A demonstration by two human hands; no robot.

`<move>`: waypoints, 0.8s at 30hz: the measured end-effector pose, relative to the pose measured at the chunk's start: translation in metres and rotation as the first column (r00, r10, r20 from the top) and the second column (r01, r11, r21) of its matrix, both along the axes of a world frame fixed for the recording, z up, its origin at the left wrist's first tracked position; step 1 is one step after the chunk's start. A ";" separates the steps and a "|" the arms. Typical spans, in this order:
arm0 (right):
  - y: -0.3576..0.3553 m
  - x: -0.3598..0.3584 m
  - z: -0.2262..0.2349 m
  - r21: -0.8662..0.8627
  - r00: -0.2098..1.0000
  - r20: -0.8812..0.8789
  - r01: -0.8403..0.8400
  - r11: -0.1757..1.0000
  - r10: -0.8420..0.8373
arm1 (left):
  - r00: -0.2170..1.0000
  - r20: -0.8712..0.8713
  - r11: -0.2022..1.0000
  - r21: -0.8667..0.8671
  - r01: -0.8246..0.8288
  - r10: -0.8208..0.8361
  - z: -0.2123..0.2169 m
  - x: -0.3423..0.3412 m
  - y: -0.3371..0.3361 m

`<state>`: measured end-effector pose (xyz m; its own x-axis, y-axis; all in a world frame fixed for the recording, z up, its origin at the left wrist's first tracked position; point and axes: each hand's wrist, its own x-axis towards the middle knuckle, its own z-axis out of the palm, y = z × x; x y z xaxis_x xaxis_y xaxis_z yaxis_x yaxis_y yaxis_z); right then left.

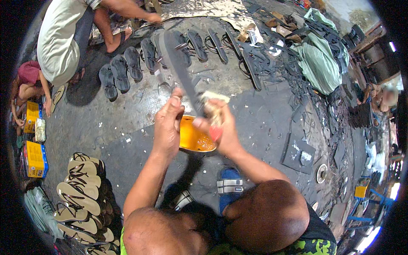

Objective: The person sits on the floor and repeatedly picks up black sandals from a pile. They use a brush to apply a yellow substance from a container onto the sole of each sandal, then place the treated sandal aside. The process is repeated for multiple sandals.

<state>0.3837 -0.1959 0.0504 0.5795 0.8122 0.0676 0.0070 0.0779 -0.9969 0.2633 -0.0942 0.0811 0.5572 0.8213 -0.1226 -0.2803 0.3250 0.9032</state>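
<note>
My left hand [168, 123] is closed, its fingertips at the side of a long dark rubber strip [180, 63], which slants up and away and is smeared by motion. In my right hand [227, 129] is a brush [215, 132] with a red part and pale, blurred bristles, pressed near the strip's lower end. Exactly where the left fingers meet the strip is hard to make out. Below and between both hands sits a round pan of orange, glossy liquid [195, 138], partly covered by the right hand.
A curved row of black sandals [134, 63] lies ahead. Tan sandals [80, 195] are piled at left, near yellow boxes [36, 159]. Another person [63, 42] squats at far left, someone else behind. Green sacks [321, 63] and dark scraps [272, 70] lie at far right.
</note>
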 end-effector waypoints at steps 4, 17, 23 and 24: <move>0.025 0.112 -0.044 -0.096 0.848 0.453 0.354 0.930 -0.276 | 0.977 -0.183 0.994 0.015 0.111 -0.106 -0.027 -0.040 -0.002; 0.029 0.223 -0.134 -0.430 0.669 0.722 0.632 0.645 -0.175 | 0.761 -0.548 0.926 0.068 -0.372 0.346 -0.072 -0.176 -0.008; -0.011 0.148 -0.045 -0.045 0.787 0.617 0.037 0.998 -0.001 | 0.002 -0.472 0.465 0.868 -0.175 0.882 -0.044 -0.323 0.072; -0.015 0.113 -0.004 -0.180 0.852 0.514 -0.002 0.984 0.095 | -0.204 -0.443 0.435 0.896 -0.083 0.873 -0.044 -0.352 0.082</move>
